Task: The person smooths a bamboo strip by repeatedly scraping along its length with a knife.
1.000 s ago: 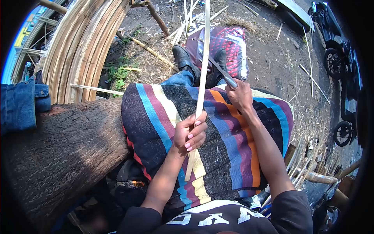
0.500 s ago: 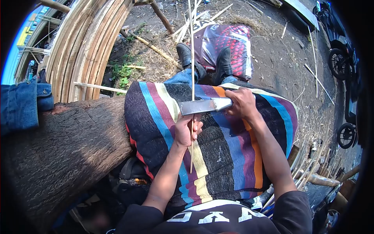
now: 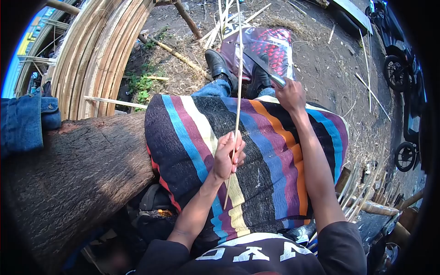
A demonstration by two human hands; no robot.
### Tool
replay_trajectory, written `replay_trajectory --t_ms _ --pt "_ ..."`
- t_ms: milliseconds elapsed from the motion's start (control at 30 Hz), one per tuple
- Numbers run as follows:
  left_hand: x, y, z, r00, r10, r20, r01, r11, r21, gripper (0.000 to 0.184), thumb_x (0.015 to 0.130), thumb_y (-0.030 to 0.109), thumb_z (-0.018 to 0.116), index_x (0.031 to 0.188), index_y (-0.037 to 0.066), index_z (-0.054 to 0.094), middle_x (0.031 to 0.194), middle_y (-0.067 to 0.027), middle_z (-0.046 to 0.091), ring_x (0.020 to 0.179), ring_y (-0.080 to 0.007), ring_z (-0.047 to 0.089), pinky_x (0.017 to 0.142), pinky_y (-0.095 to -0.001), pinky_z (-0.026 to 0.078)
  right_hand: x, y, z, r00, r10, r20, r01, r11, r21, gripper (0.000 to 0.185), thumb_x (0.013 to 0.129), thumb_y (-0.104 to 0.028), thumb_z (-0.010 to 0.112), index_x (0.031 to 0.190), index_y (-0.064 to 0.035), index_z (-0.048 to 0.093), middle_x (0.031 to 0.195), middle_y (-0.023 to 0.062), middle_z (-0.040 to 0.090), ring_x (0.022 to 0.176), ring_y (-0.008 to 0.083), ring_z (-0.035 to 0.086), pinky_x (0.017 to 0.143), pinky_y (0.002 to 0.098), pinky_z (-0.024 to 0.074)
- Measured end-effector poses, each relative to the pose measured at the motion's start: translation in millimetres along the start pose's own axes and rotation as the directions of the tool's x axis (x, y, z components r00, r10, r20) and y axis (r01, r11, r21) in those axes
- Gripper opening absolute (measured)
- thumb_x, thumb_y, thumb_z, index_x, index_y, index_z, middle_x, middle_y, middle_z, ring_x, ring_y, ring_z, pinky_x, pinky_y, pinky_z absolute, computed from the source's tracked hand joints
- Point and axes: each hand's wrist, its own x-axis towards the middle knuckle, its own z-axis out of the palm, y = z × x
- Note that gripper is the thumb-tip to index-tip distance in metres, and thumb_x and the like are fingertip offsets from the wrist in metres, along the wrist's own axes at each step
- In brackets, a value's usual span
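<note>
My left hand (image 3: pixel 229 156) is closed around a thin wooden strip (image 3: pixel 239 87) above my lap. The strip runs away from me past my shoes, and its short near end hangs below my fist. My right hand (image 3: pixel 291 95) grips a broad-bladed knife (image 3: pixel 276 79) by the handle, farther out and to the right. Its blade reaches forward and left over one shoe, with the tip close beside the strip; whether they touch I cannot tell. Beneath both hands a striped cloth (image 3: pixel 261 183) covers my lap.
A thick log (image 3: pixel 82 178) lies on the left, with a denim jacket (image 3: pixel 27 121) on it. Behind it curve stacked wooden slats (image 3: pixel 101 50). A printed sheet (image 3: pixel 275 46) lies by my shoes (image 3: pixel 219 66). Loose strips litter the ground. A motorcycle (image 3: pixel 403 82) stands at the right.
The knife has moved from across the strip just above my left hand to farther forward, its blade swinging away from me. My left hand has shifted slightly right, and the strip leans more.
</note>
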Motion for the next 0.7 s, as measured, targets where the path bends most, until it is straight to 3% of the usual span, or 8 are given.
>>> replay_trajectory --t_ms 33,133,233,267,300,367,400,700 --pt "-4.3 -3.7 7.5 1.000 0.016 -0.009 -0.015 0.998 0.067 0.037 0.107 0.034 0.035 0.080 0.009 0.041 0.053 0.0016 0.039 0.032 -0.0051 0.031 0.032 -0.0193 0.025 8.7 5.2 -10.0 0.987 0.158 -0.004 -0.157 0.979 -0.132 0.031 0.081 -0.031 0.065 0.090 -0.0017 0.072 0.082 0.0266 0.068 0.083 0.0451 0.068 0.076 0.0548 0.0521" --pt "4.2 5.7 13.9 0.997 -0.023 0.067 0.010 0.983 0.182 0.038 0.108 0.034 0.036 0.085 0.007 0.048 0.054 0.0021 0.040 0.035 -0.0041 0.033 0.036 -0.0174 0.029 -2.1 26.1 5.0 0.965 0.262 -0.005 -0.262 0.965 0.005 0.035 0.080 -0.030 0.063 0.094 0.0009 0.072 0.084 0.0306 0.067 0.084 0.0475 0.068 0.076 0.0562 0.0513" --pt "19.8 1.5 14.0 0.988 0.151 -0.035 -0.119 0.883 0.454 0.037 0.109 0.034 0.037 0.086 0.006 0.049 0.056 0.0030 0.041 0.038 -0.0025 0.036 0.037 -0.0168 0.032 -10.1 14.0 7.1 0.969 0.247 -0.008 -0.227 0.901 0.369 0.031 0.079 -0.025 0.063 0.076 0.0064 0.064 0.060 0.0181 0.061 0.059 0.0326 0.064 0.060 0.0473 0.0482" --pt "21.1 -1.3 10.2 0.983 0.161 -0.090 -0.099 0.873 0.478 0.035 0.108 0.033 0.040 0.089 0.006 0.050 0.062 0.0020 0.045 0.044 -0.0018 0.040 0.038 -0.0170 0.036 -10.2 11.2 6.7 0.968 0.251 -0.007 -0.220 0.863 0.455 0.031 0.082 -0.025 0.067 0.072 0.0047 0.062 0.052 0.0084 0.053 0.047 0.0177 0.054 0.048 0.0376 0.0435" --pt "22.6 -3.3 10.7 0.982 0.167 -0.091 -0.105 0.873 0.477 0.035 0.108 0.033 0.040 0.089 0.006 0.050 0.062 0.0020 0.045 0.044 -0.0018 0.040 0.038 -0.0170 0.036 -11.1 5.8 1.7 0.970 0.245 -0.008 -0.214 0.865 0.455 0.031 0.082 -0.025 0.067 0.072 0.0047 0.062 0.052 0.0084 0.053 0.047 0.0177 0.054 0.048 0.0376 0.0435" --pt "24.8 -2.4 9.4 0.942 0.287 -0.176 -0.174 0.862 0.477 0.032 0.108 0.033 0.041 0.091 0.007 0.050 0.069 0.0002 0.049 0.049 -0.0022 0.044 0.040 -0.0168 0.040 -14.8 -8.2 -10.4 0.887 0.269 0.374 -0.461 0.488 0.742 0.030 0.087 -0.026 0.067 0.073 0.0003 0.063 0.048 0.0019 0.047 0.039 0.0110 0.045 0.040 0.0295 0.0371" --pt "26.2 1.8 5.7 0.937 0.304 -0.171 -0.200 0.870 0.451 0.029 0.107 0.032 0.045 0.094 0.007 0.051 0.074 -0.0012 0.052 0.053 -0.0039 0.048 0.045 -0.0178 0.045 -18.4 -14.3 -12.4 0.899 0.181 0.400 -0.438 0.422 0.794 0.028 0.091 -0.027 0.066 0.077 -0.0024 0.063 0.046 -0.0023 0.041 0.036 0.0060 0.038 0.036 0.0242 0.0320" --pt "33.0 -4.7 10.6 0.927 0.272 -0.260 -0.143 0.893 0.427 0.026 0.104 0.034 0.055 0.098 0.008 0.056 0.076 -0.0019 0.062 0.059 -0.0044 0.054 0.050 -0.0191 0.042 -43.6 -48.5 -27.8 0.798 -0.079 0.598 -0.483 0.511 0.711 0.037 0.091 -0.039 0.072 0.080 -0.0032 0.069 0.049 -0.0047 0.040 0.040 0.0056 0.039 0.039 0.0258 0.0279"
